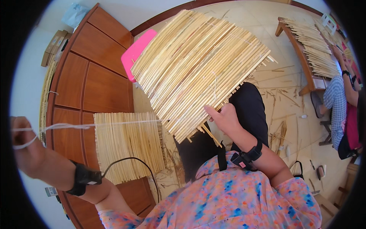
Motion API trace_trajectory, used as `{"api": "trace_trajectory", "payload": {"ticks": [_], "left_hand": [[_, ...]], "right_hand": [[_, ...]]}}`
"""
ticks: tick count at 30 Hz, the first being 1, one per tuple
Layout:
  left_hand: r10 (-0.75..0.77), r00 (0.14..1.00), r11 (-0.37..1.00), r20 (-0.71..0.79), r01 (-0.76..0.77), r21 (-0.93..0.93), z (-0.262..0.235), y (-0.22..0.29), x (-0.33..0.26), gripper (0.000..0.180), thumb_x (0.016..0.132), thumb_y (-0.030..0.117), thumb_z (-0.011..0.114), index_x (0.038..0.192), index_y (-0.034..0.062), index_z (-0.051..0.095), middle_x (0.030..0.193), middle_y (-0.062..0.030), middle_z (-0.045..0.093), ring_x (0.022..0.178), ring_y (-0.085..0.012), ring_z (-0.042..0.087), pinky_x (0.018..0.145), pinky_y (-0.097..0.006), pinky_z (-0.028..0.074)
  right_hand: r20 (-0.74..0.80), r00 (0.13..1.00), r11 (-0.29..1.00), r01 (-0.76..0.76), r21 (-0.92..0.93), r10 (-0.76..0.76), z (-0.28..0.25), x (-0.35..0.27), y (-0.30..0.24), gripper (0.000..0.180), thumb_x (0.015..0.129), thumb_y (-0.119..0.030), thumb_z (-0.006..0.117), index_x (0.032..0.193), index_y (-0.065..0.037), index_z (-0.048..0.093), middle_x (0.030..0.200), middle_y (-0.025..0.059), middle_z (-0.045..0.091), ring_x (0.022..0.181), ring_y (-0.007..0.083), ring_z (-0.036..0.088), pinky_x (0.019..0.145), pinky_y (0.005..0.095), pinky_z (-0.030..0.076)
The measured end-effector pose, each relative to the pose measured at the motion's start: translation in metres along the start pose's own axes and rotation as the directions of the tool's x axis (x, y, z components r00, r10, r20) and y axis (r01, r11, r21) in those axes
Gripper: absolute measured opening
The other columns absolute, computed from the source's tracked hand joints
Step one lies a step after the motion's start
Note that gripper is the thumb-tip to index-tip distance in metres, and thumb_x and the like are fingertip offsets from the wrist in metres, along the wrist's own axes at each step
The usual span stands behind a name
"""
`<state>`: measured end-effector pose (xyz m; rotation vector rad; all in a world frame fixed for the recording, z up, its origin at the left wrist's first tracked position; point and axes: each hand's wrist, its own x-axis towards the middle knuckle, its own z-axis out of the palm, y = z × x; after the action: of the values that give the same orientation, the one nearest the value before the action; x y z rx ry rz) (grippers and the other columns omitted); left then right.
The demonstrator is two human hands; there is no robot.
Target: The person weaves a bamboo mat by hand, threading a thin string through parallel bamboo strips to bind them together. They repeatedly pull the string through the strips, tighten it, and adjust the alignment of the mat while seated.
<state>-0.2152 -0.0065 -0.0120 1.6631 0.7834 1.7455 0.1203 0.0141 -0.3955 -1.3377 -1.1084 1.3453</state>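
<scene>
A large mat of pale bamboo strips (pixel 202 68) rests tilted across my lap. My right hand (pixel 224 117) grips its near edge, thumb on top of the strips. My left hand (pixel 23 147) is stretched far out to the left, closed on a white string (pixel 87 125). The string runs taut from that hand across to the mat's near corner. Both wrists carry black straps.
A smaller bamboo mat (pixel 127 147) leans against a brown wooden cabinet (pixel 91 84) on my left. A pink plastic stool (pixel 135 51) stands behind the big mat. Loose strips litter the tiled floor (pixel 282 95). At the right, another person (pixel 343 103) sits by a wooden bench with more strips (pixel 310 45).
</scene>
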Motion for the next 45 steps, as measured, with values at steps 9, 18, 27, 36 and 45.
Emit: {"api": "trace_trajectory", "payload": {"ticks": [9, 18, 27, 36, 45], "left_hand": [[-0.634, 0.717, 0.739, 0.29, 0.451, 0.5, 0.108, -0.166, -0.133, 0.011, 0.095, -0.006, 0.055, 0.099, -0.0021, 0.064, 0.085, -0.0093, 0.063, 0.064, -0.0147, 0.066, 0.056, -0.025, 0.053], [-0.517, 0.548, 0.675, 0.657, -0.211, 0.707, 0.127, -0.22, -0.153, 0.008, 0.09, 0.006, 0.068, 0.098, 0.0034, 0.066, 0.075, -0.0154, 0.066, 0.063, -0.0318, 0.065, 0.055, -0.036, 0.051], [-0.617, 0.49, 0.584, 0.616, -0.241, 0.775, 0.129, -0.23, -0.153, 0.015, 0.09, 0.006, 0.066, 0.105, 0.007, 0.066, 0.072, -0.0169, 0.064, 0.064, -0.0354, 0.064, 0.055, -0.041, 0.051], [-0.555, 0.504, 0.554, 0.661, -0.369, 0.747, 0.134, -0.218, -0.149, 0.024, 0.084, 0.004, 0.068, 0.107, 0.01, 0.073, 0.065, -0.0088, 0.059, 0.054, -0.0274, 0.06, 0.047, -0.038, 0.045], [-0.526, 0.522, 0.544, 0.672, -0.401, 0.737, 0.139, -0.217, -0.146, 0.022, 0.083, 0.005, 0.07, 0.103, 0.0101, 0.074, 0.063, -0.0075, 0.058, 0.051, -0.0259, 0.059, 0.045, -0.037, 0.043]], "right_hand": [[0.046, 0.999, 0.978, -0.003, 0.209, -0.007, 0.002, -0.001, -0.004, 0.025, 0.091, -0.018, 0.071, 0.092, 0.006, 0.071, 0.069, 0.0049, 0.067, 0.054, 0.0087, 0.06, 0.049, 0.0258, 0.049], [0.061, 0.998, 0.997, -0.021, 0.072, 0.016, -0.002, -0.002, -0.003, 0.021, 0.089, -0.016, 0.071, 0.093, 0.004, 0.072, 0.07, 0.0059, 0.068, 0.055, 0.0078, 0.059, 0.051, 0.0274, 0.049], [0.0, 0.999, 0.997, 0.037, 0.069, -0.037, 0.002, -0.004, -0.004, 0.021, 0.087, -0.013, 0.071, 0.099, 0.004, 0.072, 0.081, 0.0102, 0.073, 0.07, 0.0113, 0.065, 0.065, 0.0301, 0.054], [0.018, 0.998, 0.993, 0.054, 0.101, -0.056, 0.0, -0.005, -0.008, 0.019, 0.088, -0.011, 0.07, 0.099, 0.004, 0.071, 0.083, 0.0121, 0.074, 0.071, 0.0136, 0.067, 0.066, 0.0308, 0.054], [0.004, 0.995, 0.99, 0.099, 0.1, -0.1, 0.0, -0.005, -0.006, 0.02, 0.088, -0.011, 0.07, 0.101, 0.004, 0.071, 0.087, 0.0127, 0.074, 0.074, 0.0148, 0.068, 0.068, 0.0307, 0.055]]}}
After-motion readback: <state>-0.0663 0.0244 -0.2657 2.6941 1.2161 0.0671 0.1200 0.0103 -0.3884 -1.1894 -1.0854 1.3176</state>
